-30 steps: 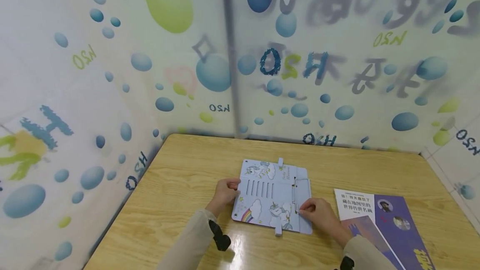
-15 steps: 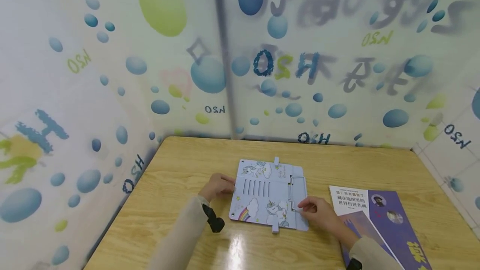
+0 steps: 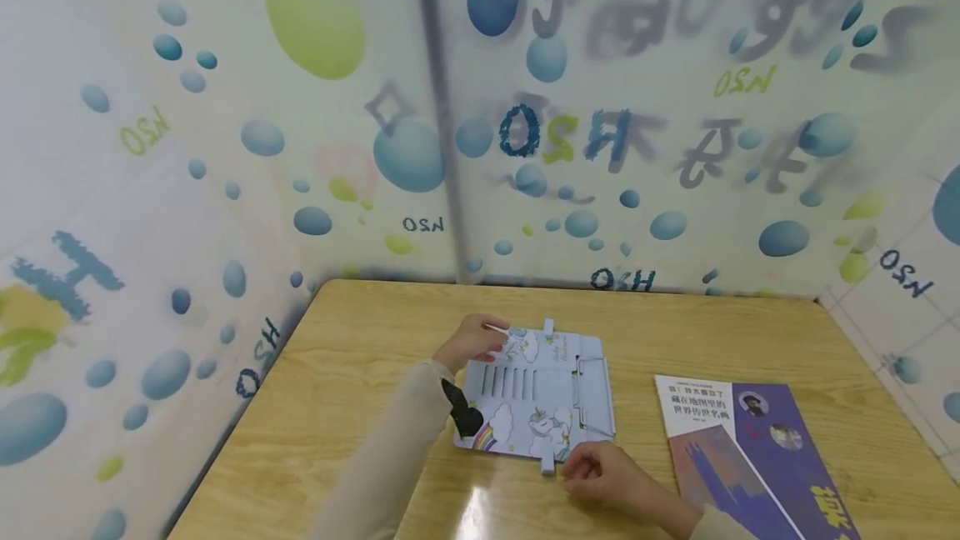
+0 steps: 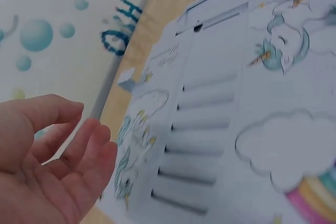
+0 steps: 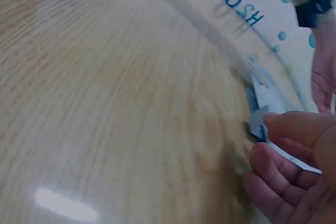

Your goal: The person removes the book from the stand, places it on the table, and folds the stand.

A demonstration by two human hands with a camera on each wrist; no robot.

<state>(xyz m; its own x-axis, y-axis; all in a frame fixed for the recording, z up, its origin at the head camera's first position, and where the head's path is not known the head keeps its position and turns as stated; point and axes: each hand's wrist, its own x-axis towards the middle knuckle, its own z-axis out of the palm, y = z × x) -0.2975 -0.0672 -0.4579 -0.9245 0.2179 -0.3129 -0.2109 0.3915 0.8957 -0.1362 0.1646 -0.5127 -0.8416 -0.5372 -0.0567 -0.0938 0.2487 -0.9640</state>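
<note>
A pale blue book stand (image 3: pixel 558 390) with unicorns, clouds and a rainbow lies flat on the wooden table. It has a row of slots (image 4: pixel 194 127) and a wire page holder (image 3: pixel 596 427) along its right side. My left hand (image 3: pixel 472 342) hovers over its far left corner, fingers loosely bent with nothing between them, as the left wrist view (image 4: pixel 58 161) also shows. By the small clip (image 3: pixel 547 465) on the near edge is my right hand (image 3: pixel 603 477). Its thumb tip overlaps that clip (image 5: pixel 257 121) in the right wrist view, and the fingers are loosely curled.
A second clip (image 3: pixel 548 327) sticks out from the stand's far edge. To the right lies a purple and white book (image 3: pixel 772 457) with pictures on its cover. The table (image 3: pixel 390 315) meets a patterned wall (image 3: pixel 525 198) at the back.
My left hand has gone from the stand's left edge to over its far left corner. My right hand has left the wire page holder and come nearer, to the front clip.
</note>
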